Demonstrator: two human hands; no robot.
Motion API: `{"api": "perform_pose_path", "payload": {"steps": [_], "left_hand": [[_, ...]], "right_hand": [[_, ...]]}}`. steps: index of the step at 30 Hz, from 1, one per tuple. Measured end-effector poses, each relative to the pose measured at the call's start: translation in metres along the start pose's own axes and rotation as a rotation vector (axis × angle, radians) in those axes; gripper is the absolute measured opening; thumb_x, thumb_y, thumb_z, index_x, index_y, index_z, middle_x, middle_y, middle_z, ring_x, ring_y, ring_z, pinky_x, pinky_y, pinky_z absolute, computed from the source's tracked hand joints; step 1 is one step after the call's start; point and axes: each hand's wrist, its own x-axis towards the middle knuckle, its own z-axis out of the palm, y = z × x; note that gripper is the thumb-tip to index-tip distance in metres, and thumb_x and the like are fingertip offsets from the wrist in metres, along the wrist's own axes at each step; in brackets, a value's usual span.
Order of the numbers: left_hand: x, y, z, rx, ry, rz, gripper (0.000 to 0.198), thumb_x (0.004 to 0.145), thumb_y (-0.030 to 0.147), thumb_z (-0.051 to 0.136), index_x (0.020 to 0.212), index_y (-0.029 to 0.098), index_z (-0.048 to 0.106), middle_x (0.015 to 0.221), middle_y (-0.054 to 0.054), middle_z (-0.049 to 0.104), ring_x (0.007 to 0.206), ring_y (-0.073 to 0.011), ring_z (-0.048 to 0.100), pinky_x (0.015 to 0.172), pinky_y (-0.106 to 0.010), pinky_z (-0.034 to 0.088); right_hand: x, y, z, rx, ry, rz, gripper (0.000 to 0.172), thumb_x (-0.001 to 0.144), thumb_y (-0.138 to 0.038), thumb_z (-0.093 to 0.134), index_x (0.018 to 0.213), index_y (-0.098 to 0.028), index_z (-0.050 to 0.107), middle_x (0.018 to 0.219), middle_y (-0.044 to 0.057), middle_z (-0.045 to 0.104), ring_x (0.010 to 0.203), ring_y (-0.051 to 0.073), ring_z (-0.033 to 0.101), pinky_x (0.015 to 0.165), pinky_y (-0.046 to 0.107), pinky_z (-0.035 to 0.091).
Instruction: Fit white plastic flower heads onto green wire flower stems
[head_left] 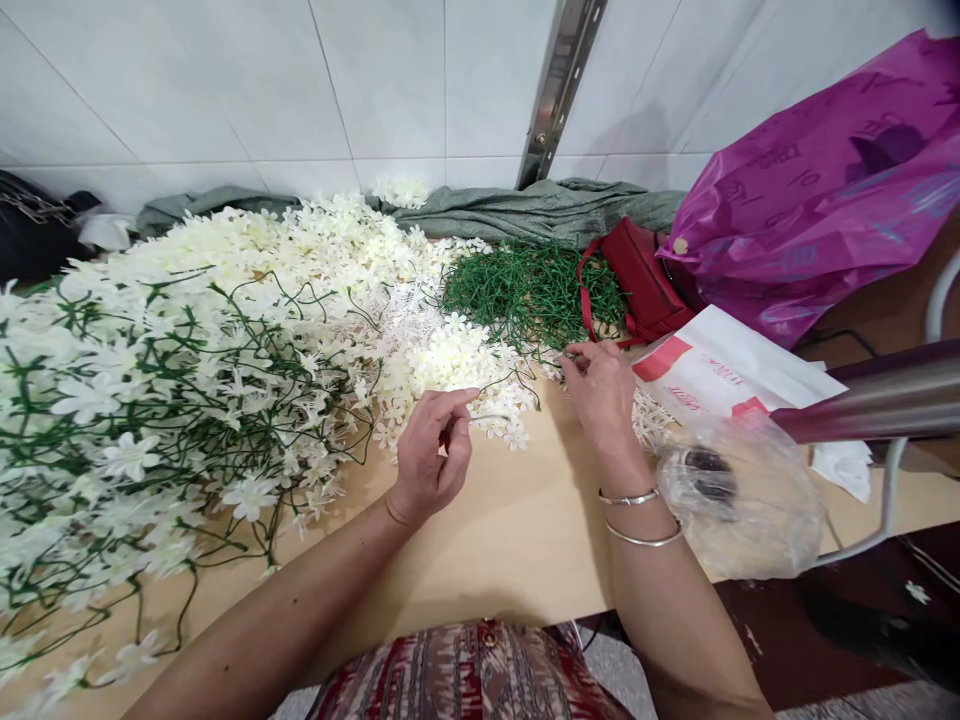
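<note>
Green stems (502, 290) stretch left to right just beyond our right hand (604, 395), the closer; fingers curl on it and our left hand (429, 452), any grip unclear.

Loose white flower heads (448, 362) lie heaped mid-tabletop (517, 540); thin green stems (521, 292) tangle on their far right; stemmed white flowers (176, 400) sprawl in a thick pile leftward.

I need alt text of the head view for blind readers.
A person's left hand is beside loose white blossoms, the right hand near green stems, above a pale table. Stemmed white flowers lie heaped at left; a red bag, right.
</note>
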Motion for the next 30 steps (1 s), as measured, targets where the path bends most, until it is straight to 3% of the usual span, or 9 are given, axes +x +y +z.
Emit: {"api": "perform_pose_path", "payload": {"steps": [3, 7, 11, 14, 16, 20, 23, 27, 30], "left_hand": [[-0.005, 0.003, 0.002, -0.107, -0.105, -0.068, 0.033, 0.104, 0.016, 0.047, 0.136, 0.021, 0.055, 0.082, 0.0, 0.056, 0.062, -0.0102, 0.049, 0.056, -0.021, 0.042], [-0.004, 0.001, 0.002, 0.054, -0.19, -0.064, 0.031, 0.101, 0.013, 0.049, 0.131, 0.021, 0.058, 0.088, -0.001, 0.066, 0.064, -0.0089, 0.057, 0.061, -0.02, 0.049], [0.003, -0.004, -0.001, 0.227, -0.121, 0.014, 0.023, 0.1, 0.011, 0.054, 0.119, 0.02, 0.063, 0.095, -0.004, 0.075, 0.082, -0.0138, 0.07, 0.076, -0.025, 0.058], [0.007, -0.006, -0.003, 0.246, -0.054, 0.031, 0.023, 0.1, 0.01, 0.055, 0.119, 0.019, 0.063, 0.105, -0.007, 0.077, 0.101, -0.0181, 0.073, 0.09, -0.031, 0.06], [0.007, -0.007, -0.002, 0.218, -0.027, 0.018, 0.028, 0.101, 0.011, 0.054, 0.126, 0.02, 0.062, 0.114, -0.009, 0.075, 0.109, -0.019, 0.072, 0.093, -0.032, 0.061], [0.006, -0.007, -0.001, 0.174, -0.024, 0.01, 0.035, 0.103, 0.017, 0.057, 0.138, 0.019, 0.058, 0.129, -0.013, 0.071, 0.121, -0.0206, 0.069, 0.089, -0.03, 0.063], [0.004, -0.008, -0.002, 0.136, -0.055, 0.007, 0.029, 0.105, 0.02, 0.058, 0.134, 0.019, 0.062, 0.125, -0.013, 0.072, 0.116, -0.0197, 0.071, 0.09, -0.031, 0.064], [0.005, -0.009, -0.002, 0.062, -0.057, 0.012, 0.014, 0.103, 0.02, 0.062, 0.115, 0.019, 0.07, 0.103, -0.007, 0.077, 0.098, -0.0155, 0.074, 0.087, -0.029, 0.063], [0.005, -0.01, -0.002, 0.025, -0.065, -0.016, 0.015, 0.102, 0.022, 0.064, 0.115, 0.02, 0.071, 0.105, -0.006, 0.078, 0.098, -0.0154, 0.075, 0.087, -0.03, 0.063]], "right_hand": [[0.001, 0.009, 0.007, 0.033, 0.03, -0.006, 0.014, 0.086, -0.03, 0.066, 0.081, -0.019, 0.074, 0.078, 0.004, 0.058, 0.071, 0.02, 0.053, 0.078, 0.04, 0.049], [0.002, 0.007, 0.005, 0.117, 0.149, -0.042, 0.017, 0.087, -0.033, 0.066, 0.081, -0.019, 0.074, 0.085, 0.004, 0.059, 0.076, 0.02, 0.054, 0.079, 0.04, 0.051], [0.002, -0.012, -0.008, 0.129, 0.274, -0.127, 0.019, 0.092, -0.038, 0.067, 0.09, -0.021, 0.076, 0.101, 0.011, 0.064, 0.101, 0.027, 0.06, 0.098, 0.05, 0.049], [-0.002, -0.031, -0.016, 0.177, 0.298, -0.248, 0.015, 0.094, -0.036, 0.067, 0.092, -0.023, 0.075, 0.109, 0.011, 0.07, 0.108, 0.028, 0.064, 0.102, 0.05, 0.048], [-0.009, -0.043, -0.016, 0.317, 0.185, -0.276, 0.012, 0.094, -0.033, 0.067, 0.092, -0.023, 0.074, 0.101, 0.008, 0.075, 0.099, 0.024, 0.068, 0.097, 0.046, 0.051], [-0.028, -0.061, -0.008, 0.609, -0.261, -0.135, 0.012, 0.091, -0.033, 0.07, 0.093, -0.022, 0.075, 0.088, 0.003, 0.078, 0.082, 0.019, 0.071, 0.081, 0.036, 0.057], [-0.04, -0.07, 0.001, 0.771, -0.502, -0.059, 0.013, 0.087, -0.034, 0.074, 0.094, -0.023, 0.075, 0.081, 0.0, 0.076, 0.074, 0.017, 0.07, 0.071, 0.033, 0.058], [-0.044, -0.074, 0.004, 0.893, -0.55, 0.011, 0.009, 0.084, -0.031, 0.076, 0.089, -0.025, 0.072, 0.073, -0.002, 0.073, 0.066, 0.015, 0.068, 0.063, 0.03, 0.057], [-0.041, -0.074, -0.001, 0.866, -0.516, -0.006, 0.009, 0.084, -0.031, 0.076, 0.087, -0.025, 0.07, 0.071, -0.002, 0.072, 0.065, 0.016, 0.067, 0.063, 0.03, 0.056]]}}
